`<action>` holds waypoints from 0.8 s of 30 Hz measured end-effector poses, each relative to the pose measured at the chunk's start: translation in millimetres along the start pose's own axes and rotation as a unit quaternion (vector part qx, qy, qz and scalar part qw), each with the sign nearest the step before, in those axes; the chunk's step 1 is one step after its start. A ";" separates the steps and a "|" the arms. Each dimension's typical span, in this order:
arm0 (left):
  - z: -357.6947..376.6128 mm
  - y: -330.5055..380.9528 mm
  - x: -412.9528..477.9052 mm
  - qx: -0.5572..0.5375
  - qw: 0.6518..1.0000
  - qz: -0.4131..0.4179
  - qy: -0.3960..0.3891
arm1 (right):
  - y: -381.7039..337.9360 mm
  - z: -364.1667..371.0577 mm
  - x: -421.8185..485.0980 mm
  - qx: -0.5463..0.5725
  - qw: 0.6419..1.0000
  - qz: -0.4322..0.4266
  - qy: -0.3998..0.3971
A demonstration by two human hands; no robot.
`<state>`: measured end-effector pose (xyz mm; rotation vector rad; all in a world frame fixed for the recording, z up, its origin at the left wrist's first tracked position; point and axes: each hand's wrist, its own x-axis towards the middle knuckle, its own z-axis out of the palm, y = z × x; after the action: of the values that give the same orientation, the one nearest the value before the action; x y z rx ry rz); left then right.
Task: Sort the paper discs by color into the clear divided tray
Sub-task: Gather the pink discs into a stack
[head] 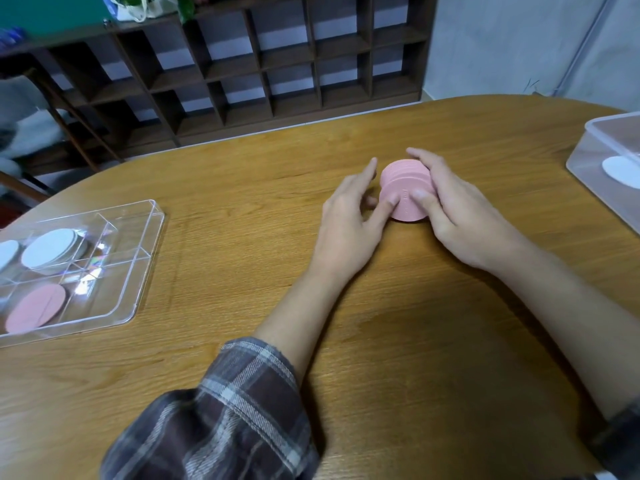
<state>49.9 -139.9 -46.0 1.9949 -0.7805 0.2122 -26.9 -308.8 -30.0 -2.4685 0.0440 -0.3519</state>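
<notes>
Discs: well left of both hands, one tray (152,233) holds two white piles (52,251) (6,255) and one pink pile (36,308). Between the hands one pink stack (403,183) lies on its side. The left hand (348,220) has straight fingers, its thumb touching the stack; the right hand (462,220) curls round it. Far right, one box (604,131) holds one white disc (621,172).

centre: pink stack of round paper discs (407,183) | lower left: clear divided plastic tray (140,271), rainbow glints; white paper discs (48,251) and pink paper disc (36,308) inside | honey-brown wooden table (242,168), darker grain | bottom: grey-brown plaid fabric sleeve (235,410), pale stripes | top: dark brown wooden shelf unit (259,64) | right edge: frosted plastic box (595,133), white round disc (620,171)
</notes>
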 end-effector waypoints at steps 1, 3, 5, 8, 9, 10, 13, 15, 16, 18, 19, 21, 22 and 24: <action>0.4 0.6 -0.6 0.010 1.000 0.012 -0.018 | 0.1 -0.5 0.1 -0.009 1.000 -0.002 -0.003; 2.4 -0.3 -1.2 0.040 0.998 0.024 -0.045 | 1.5 0.6 0.5 -0.025 1.000 -0.006 -0.014; 5.2 -2.7 -1.4 0.079 0.995 0.020 -0.058 | 3.8 3.3 1.6 -0.037 0.999 -0.010 -0.022; 8.3 -3.6 -3.3 0.123 0.990 0.014 -0.067 | 6.0 5.5 2.8 -0.039 0.999 -0.002 -0.029; 8.9 -2.4 -3.9 0.135 0.988 0.016 -0.069 | 7.5 5.0 3.1 -0.041 0.999 0.006 -0.030; 9.6 -0.4 -4.6 0.144 0.987 0.017 -0.071 | 8.6 4.1 2.9 -0.047 0.998 0.012 -0.031; 11.5 6.1 -7.3 0.169 0.982 0.012 -0.085 | 8.9 1.9 1.5 -0.063 0.997 0.014 -0.031; 13.4 6.4 -7.4 0.179 0.979 0.001 -0.095 | 7.8 3.3 0.8 -0.066 0.997 0.004 -0.034; 14.0 6.0 -7.1 0.181 0.978 -0.004 -0.099 | 7.4 4.6 0.7 -0.067 0.997 0.000 -0.036; 14.4 5.5 -6.9 0.183 0.978 -0.008 -0.103 | 7.4 6.7 1.0 -0.065 0.997 -0.001 -0.033; 14.4 5.2 -7.0 0.181 0.978 -0.007 -0.103 | 8.2 7.6 1.4 -0.063 0.998 0.001 -0.030; 13.2 5.2 -7.9 0.170 0.981 -0.004 -0.094 | 10.0 8.7 1.0 -0.059 0.998 0.006 -0.027; 12.7 4.8 -8.6 0.163 0.983 0.001 -0.086 | 10.0 9.1 0.9 -0.056 0.998 0.008 -0.024; 12.3 4.2 -10.3 0.155 0.985 0.010 -0.077 | 9.6 9.5 0.9 -0.045 0.999 0.015 -0.022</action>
<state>37.4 -147.1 -54.1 2.3182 -0.9096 0.2028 -23.0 -311.0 -42.8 -2.5604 0.0799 -0.2891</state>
